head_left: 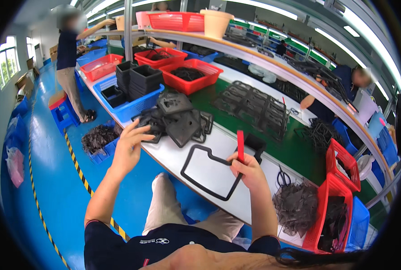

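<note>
My left hand (130,146) is raised beside a pile of flat black moulded parts (178,118), its fingers spread and nothing visible in them. In my right hand (249,170) a slim red tool (240,145) stands upright between thumb and fingers; its working end is hidden. A black rubber gasket frame (200,184), with a stepped upper edge, lies over the white table edge, its right corner under or against my right hand. I cannot tell whether those fingers also grip it. Just beyond that hand sits a black square box-shaped part (255,143).
Scissors (282,176) and a heap of dark scraps (295,207) lie to the right, beside red baskets (319,216). A blue basket (139,100) of black boxes stands at left. Black frames (254,108) lie on the green mat. A shelf (272,56) crosses above; co-workers stand beyond.
</note>
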Motion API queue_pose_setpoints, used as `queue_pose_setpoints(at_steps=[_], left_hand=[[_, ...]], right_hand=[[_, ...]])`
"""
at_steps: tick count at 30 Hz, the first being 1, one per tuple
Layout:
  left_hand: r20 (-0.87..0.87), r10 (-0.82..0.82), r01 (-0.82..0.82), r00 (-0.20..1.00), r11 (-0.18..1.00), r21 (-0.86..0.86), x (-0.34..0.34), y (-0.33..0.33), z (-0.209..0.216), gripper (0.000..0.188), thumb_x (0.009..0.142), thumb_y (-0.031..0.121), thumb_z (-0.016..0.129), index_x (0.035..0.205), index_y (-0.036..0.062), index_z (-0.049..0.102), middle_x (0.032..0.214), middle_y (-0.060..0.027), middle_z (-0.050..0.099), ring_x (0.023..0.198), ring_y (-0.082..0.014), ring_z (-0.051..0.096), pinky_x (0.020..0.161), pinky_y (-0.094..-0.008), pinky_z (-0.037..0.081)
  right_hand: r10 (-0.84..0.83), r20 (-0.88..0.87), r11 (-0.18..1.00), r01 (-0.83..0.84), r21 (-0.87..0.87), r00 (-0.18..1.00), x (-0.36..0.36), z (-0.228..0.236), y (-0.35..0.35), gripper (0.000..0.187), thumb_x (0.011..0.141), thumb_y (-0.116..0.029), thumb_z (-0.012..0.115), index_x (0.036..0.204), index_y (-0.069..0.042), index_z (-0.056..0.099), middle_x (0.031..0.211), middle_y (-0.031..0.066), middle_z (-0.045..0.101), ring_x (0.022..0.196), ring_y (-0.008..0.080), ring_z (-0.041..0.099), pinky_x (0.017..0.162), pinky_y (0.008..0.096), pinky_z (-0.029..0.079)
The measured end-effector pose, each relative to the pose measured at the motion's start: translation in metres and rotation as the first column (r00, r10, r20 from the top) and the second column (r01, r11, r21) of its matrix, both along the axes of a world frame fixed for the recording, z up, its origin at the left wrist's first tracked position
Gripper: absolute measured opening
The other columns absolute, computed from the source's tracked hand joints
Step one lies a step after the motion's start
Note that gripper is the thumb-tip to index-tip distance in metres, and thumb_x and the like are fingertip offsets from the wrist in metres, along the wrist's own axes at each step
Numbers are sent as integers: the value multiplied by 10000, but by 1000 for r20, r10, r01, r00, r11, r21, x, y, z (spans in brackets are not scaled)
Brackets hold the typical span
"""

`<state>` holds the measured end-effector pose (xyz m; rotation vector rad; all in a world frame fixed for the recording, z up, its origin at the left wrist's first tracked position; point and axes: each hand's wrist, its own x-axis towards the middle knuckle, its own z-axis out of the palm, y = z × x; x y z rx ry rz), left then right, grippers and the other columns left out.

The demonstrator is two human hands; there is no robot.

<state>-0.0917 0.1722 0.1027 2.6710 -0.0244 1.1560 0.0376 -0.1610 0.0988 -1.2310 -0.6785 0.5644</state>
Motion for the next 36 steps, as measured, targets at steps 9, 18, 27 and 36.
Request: queue_pose_setpoints(at_steps=[9,18,27,36], left_hand=[[-126,-801,413,586,429,-803,16,-54,46,400,846,200,638,1222,77,577,1168,-101,600,1022,-174,573,865,-290,459],[-336,-810,336,481,524,-782,37,-85,61,270,794,-56,612,1055,-3,658,942,-101,659,779,-133,641,697,-235,515],[-392,-811,341,434,551,-762,50,-94,66,221,756,-23,673,975,-4,683,820,-68,669,730,-113,636,658,-225,512],[-443,-793,322,418,586,-743,56,-98,62,152,777,40,693,927,18,682,780,-29,665,669,-52,578,595,-201,465]], right_hand=[[292,-151,955,-280,98,944,9,3,19,261,865,-222,624,972,15,600,645,-38,480,566,40,416,516,183,306],[320,-243,945,-291,149,916,6,-9,9,218,874,-174,610,977,18,601,616,-31,478,513,38,402,454,182,279],[327,-308,944,-292,155,893,12,-10,8,232,883,-200,601,979,11,604,620,-27,492,510,39,405,442,184,269],[335,-329,940,-288,186,883,11,-13,8,228,884,-218,605,967,-5,606,630,-24,506,521,37,410,442,181,268]])
